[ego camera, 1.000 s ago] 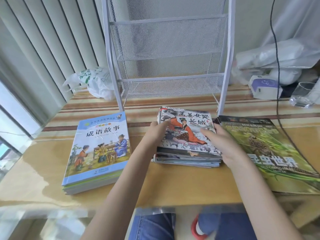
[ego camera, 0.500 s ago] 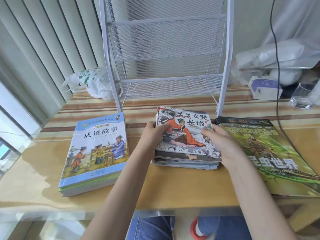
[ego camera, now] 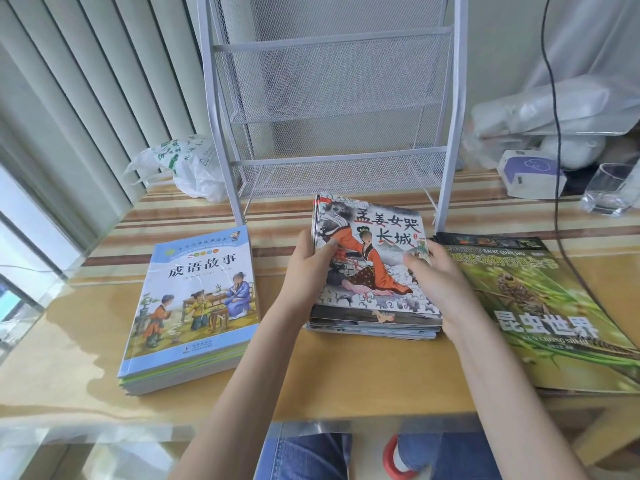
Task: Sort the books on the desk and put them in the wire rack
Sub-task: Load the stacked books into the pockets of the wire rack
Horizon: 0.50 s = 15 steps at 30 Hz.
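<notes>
Pale vertical blinds (ego camera: 86, 81) at left, daylit window (ego camera: 20, 237) beside; striped cloth under glass desktop (ego camera: 346, 386).

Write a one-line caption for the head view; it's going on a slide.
Both hands, left hand and right hand, grip the middle picture-book stack before the empty wire rack.
</notes>
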### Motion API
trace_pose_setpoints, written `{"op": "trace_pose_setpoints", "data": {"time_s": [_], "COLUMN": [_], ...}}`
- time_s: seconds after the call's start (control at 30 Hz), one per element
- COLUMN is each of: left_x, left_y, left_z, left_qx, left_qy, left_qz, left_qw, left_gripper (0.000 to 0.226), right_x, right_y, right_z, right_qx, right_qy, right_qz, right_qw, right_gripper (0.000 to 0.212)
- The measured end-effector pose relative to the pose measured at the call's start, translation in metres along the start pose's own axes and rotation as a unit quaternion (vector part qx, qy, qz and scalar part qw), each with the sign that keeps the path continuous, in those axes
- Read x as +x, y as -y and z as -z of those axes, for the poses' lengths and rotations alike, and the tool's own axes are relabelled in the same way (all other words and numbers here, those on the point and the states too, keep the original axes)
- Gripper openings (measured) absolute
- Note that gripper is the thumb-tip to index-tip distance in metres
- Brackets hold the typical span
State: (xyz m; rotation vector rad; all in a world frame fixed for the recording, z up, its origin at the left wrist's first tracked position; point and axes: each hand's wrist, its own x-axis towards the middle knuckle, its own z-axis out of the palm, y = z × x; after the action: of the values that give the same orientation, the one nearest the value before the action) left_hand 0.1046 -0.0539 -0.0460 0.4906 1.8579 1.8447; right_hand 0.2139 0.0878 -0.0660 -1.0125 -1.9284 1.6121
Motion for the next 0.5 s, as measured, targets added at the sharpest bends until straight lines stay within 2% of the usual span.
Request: {"op": "trace_pose_setpoints", "data": {"time_s": [0.1,0.27,0.33,0.4,0.5], "left_x": [0.001,-0.006,-0.01,-0.012,-0.014], "left_y": [-0.001,-0.007,-0.011,-0.016,-0.029], "left_z": [0.0,-0.001,-0.002,-0.003,-0.004], "left_qx": [-0.007,-0.02,-0.01,0.01,0.036], "left_qy": [0.01,0.021,0.013,0.0,-0.006], "left_qz": [-0.007,-0.062,-0.105,-0.162,-0.276], "left_qw": [1.0,0.998,0.994,0.987,0.961], "left_gripper": [0.024,0.017,0.014,0.014,0.02], "right_x": [0.0,-0.006,-0.005,-0.004,-0.007], "right_y": [-0.001,0.004,0.009,0.017,0.037], "right_z": [0.0,0.004,0.007,0.013,0.024], "right_qx": [0.001,0.086,0.111,0.128,0.185], "right_qy": [-0.015,-0.03,-0.02,0.016,0.059], "right_qz": [0.008,0.043,0.02,0.016,0.104], "right_qw": [1.0,0.995,0.993,0.992,0.975], "right_gripper": [0.059,0.049,0.058,0.058,0.045]}}
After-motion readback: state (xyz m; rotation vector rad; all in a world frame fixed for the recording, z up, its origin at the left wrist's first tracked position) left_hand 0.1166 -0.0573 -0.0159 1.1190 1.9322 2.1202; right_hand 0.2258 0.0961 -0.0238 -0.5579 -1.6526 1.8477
